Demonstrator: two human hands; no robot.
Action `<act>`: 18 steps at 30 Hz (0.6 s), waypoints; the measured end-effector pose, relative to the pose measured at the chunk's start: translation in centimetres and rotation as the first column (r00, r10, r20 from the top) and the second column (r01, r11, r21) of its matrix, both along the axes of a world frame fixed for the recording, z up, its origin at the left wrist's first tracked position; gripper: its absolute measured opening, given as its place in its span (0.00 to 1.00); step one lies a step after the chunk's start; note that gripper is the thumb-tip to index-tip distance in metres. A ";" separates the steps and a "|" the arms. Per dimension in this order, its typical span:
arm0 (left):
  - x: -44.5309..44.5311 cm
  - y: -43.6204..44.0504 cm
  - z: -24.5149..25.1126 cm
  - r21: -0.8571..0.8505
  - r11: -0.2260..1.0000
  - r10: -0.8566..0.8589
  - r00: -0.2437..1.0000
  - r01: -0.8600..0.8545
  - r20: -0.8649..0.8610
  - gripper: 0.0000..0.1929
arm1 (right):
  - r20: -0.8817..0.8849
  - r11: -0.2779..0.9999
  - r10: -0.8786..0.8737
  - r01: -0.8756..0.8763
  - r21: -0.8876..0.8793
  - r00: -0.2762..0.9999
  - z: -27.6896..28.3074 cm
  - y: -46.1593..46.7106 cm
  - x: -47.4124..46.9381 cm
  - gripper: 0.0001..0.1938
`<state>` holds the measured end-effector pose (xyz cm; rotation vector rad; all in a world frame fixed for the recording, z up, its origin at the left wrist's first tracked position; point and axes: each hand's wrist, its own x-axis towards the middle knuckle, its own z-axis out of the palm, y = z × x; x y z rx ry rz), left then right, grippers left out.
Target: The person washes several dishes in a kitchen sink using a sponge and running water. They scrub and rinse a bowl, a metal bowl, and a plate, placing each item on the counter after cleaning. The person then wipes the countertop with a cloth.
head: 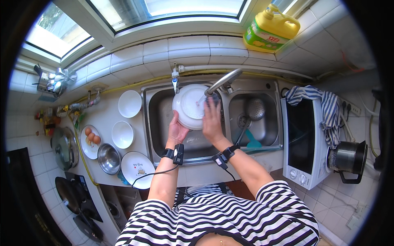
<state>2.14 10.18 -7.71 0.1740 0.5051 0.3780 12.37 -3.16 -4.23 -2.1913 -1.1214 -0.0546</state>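
Over the left basin of a steel sink (160, 135), a white plate (188, 97) is held with its foot ring facing up. My left hand (178, 129) grips the near left rim of the plate. Against the plate's right side, my right hand (212, 124) presses a dark scrubber (213, 100) under its fingers; both are slightly blurred. Just above them reaches the spout of the metal faucet (226, 79), and a thin stream seems to fall from it onto the plate. A small tap (175, 80) stands behind the plate's far edge.
A perforated ladle (256, 110) and a teal spatula (253, 141) lie in the right basin. Two white bowls (130, 104), a steel bowl (109, 159), a printed plate (138, 167) and a plate of eggs (89, 149) stand left. A white microwave (320, 147) stands right.
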 end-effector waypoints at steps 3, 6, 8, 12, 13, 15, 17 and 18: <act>0.3 -0.3 -0.6 -0.008 0.999 -0.039 0.997 0.040 0.060 0.30 | 0.079 0.939 0.342 -0.336 -0.078 0.936 0.8 2.1 -0.7 0.29; -0.4 0.3 -1.0 -0.010 0.997 -0.074 0.996 0.075 0.054 0.29 | 0.132 0.950 0.304 -0.291 -0.108 0.943 1.0 1.7 1.1 0.30; -1.2 1.0 -1.1 -0.009 0.997 -0.081 0.997 0.081 0.007 0.29 | 0.209 0.988 0.148 -0.136 -0.075 0.967 0.7 0.6 3.3 0.29; -1.5 1.3 -1.4 0.008 0.996 -0.086 0.996 0.086 0.028 0.29 | -0.303 0.967 -0.113 0.175 0.186 0.946 0.0 -0.9 5.4 0.26; -1.1 1.3 -1.6 0.002 0.996 -0.092 0.995 0.092 0.032 0.30 | -0.449 0.953 -0.153 0.252 0.169 0.880 0.0 -1.2 5.6 0.25; -0.3 0.8 -2.1 0.000 0.995 -0.099 0.995 0.099 0.031 0.31 | -0.787 0.908 -0.080 0.371 0.196 0.612 0.5 -1.9 5.6 0.25; 1.0 0.7 -2.5 0.003 0.995 -0.097 0.995 0.097 0.013 0.33 | -0.971 0.815 0.186 0.529 0.238 0.151 1.3 -2.8 5.7 0.25; 1.7 0.6 -2.7 0.003 0.992 -0.126 0.992 0.126 0.003 0.34 | -0.970 0.810 0.231 0.538 0.232 0.071 1.8 -3.3 5.8 0.26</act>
